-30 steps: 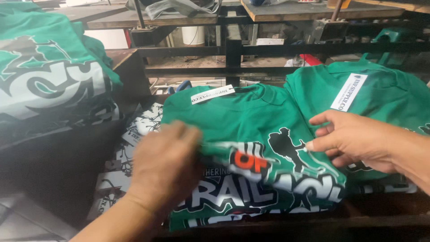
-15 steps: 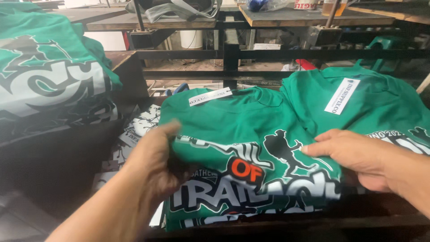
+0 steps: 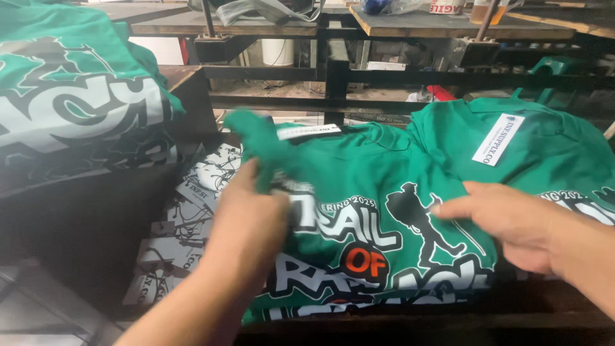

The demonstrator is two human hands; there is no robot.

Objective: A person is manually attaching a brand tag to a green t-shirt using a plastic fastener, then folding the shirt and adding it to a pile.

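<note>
Three green shirts show: one upper left [image 3: 70, 96], one far right [image 3: 551, 147], one centre [image 3: 378, 211]. Left hand [image 3: 246, 224] pinches its sleeve; right hand [image 3: 512, 218] rests spread on it.

Head-worn view, close, looking down

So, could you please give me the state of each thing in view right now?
Left hand: gripping a raised fold of the printed green shirt.
Right hand: flat on that shirt, fingers spread.
Printed green shirt: print up, partly folded.
Second green shirt: lying behind, label showing.
Shirt stack: piled at left.
</note>
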